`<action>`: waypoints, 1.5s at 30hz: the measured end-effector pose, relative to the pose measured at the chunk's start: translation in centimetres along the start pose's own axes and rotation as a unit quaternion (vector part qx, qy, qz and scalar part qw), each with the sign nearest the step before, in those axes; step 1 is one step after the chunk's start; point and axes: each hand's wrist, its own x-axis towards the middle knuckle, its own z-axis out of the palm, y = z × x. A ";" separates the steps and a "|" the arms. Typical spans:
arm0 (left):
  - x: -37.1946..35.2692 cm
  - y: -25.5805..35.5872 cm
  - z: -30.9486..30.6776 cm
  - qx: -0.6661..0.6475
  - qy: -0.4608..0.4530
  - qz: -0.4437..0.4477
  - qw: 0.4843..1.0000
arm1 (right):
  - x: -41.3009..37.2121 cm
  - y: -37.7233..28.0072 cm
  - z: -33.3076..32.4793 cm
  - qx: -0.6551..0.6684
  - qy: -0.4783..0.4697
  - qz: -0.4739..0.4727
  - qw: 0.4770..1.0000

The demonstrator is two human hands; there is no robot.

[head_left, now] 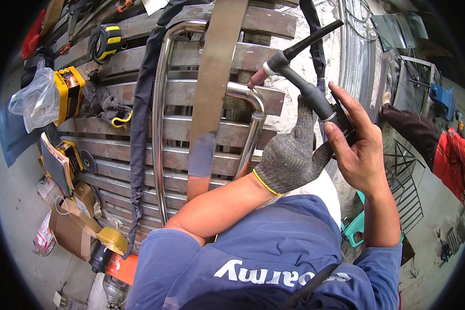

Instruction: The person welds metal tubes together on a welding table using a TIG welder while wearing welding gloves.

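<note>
Over the open right edge of the slatted metal table (pixel 267 21), one bare right hand (pixel 363 142), fingers half-curled, is gripping one black, pink-nozzled torch (pixel 315 98); one grey-gloved left hand (pixel 290 161) is touching it, grip partly hidden.

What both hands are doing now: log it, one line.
left hand: gloved, at torch | right hand: bare, gripping torch | nozzle: near bent tube, contact unclear

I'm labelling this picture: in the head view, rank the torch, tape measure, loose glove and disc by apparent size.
1. Torch, helped by being nearer the camera
2. Loose glove
3. Tape measure
4. Disc
</note>
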 end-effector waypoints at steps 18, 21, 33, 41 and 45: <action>-0.7 -0.2 0.2 0.108 -0.017 0.085 0.990 | -0.1 -0.7 -0.2 0.020 -0.003 0.018 1.000; -0.5 -0.3 0.3 0.069 -0.007 0.076 0.995 | -0.6 -0.7 0.0 0.036 -0.001 0.041 0.998; -1.8 -0.5 1.0 0.104 -0.059 0.073 0.990 | -0.7 -0.7 0.4 0.040 0.004 0.048 0.998; -1.1 -0.2 0.7 0.095 0.004 0.115 0.989 | -0.9 -0.3 0.6 0.024 0.015 0.011 1.000; -0.7 0.3 0.5 0.070 0.025 0.095 0.993 | -1.0 -0.4 0.6 0.013 0.013 0.008 1.000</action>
